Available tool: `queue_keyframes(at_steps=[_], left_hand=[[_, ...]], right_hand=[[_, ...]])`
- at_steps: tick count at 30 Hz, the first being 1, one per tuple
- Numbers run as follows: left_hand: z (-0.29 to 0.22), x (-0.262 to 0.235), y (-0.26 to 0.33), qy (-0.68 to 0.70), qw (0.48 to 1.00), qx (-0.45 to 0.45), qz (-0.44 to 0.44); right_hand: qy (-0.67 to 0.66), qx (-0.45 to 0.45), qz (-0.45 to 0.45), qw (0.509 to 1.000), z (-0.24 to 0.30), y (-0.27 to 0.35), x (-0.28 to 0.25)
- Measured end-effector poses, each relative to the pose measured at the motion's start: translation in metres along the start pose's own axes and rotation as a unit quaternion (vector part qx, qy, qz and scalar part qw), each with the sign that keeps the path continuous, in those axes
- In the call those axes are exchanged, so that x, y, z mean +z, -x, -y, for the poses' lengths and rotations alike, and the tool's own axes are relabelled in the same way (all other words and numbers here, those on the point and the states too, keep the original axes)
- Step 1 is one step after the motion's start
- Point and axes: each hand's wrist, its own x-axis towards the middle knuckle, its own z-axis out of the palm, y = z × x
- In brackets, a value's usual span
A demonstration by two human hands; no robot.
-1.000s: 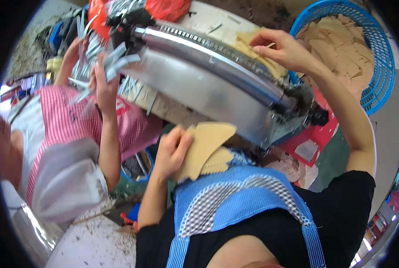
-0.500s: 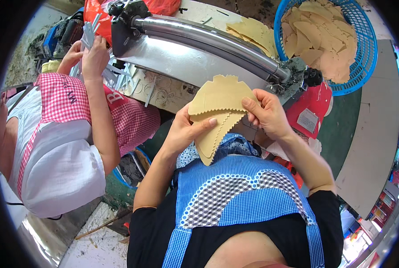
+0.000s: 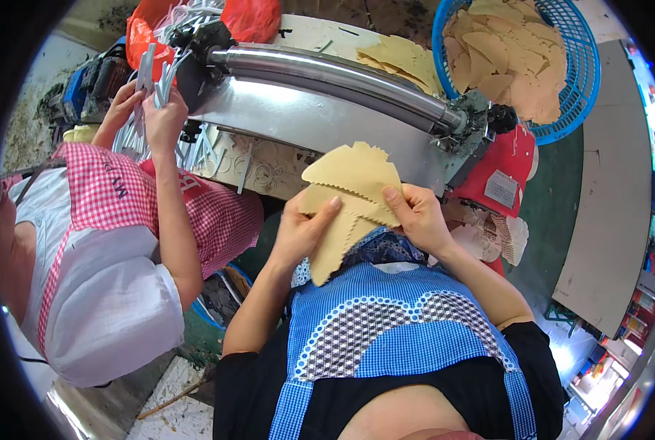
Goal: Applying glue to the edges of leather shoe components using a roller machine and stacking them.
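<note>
Two or more flat tan pieces with zigzag edges are held overlapping in front of my apron. The upper piece (image 3: pixel 351 172) is fan-shaped with a notched top, while the lower piece (image 3: pixel 335 246) narrows toward a point. My left hand (image 3: pixel 298 233) is closed on the left side, thumb pressed flat on the surface. On the right edge my right hand (image 3: pixel 421 220) pinches the pieces near the zigzag line. The fingers behind the pieces are hidden.
Beyond my hands lies a machine with a long metal roller (image 3: pixel 335 77) over a metal bed. A blue basket (image 3: pixel 587 81) of similar pieces stands far right, near a red bag (image 3: pixel 497 172). Left, a co-worker in a checked apron (image 3: pixel 111 194) handles pale strips (image 3: pixel 148 70).
The pieces have come down slightly and nearer my apron, and they are turned a little. My right hand has moved down and left. The co-worker's hands still hold strips.
</note>
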Motion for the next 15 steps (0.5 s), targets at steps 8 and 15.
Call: queue_keyframes(at_steps=[8,15], left_hand=[[-0.018,-0.024,0.004,-0.086,0.996,0.011,-0.007],[-0.012,-0.013,0.000,-0.177,0.981,0.065,0.039]], right_hand=[[-0.309,0.100,-0.083,0.942,0.007,-0.064,-0.037],[0.081,-0.054,0.022,0.995,-0.001,-0.032,-0.011]])
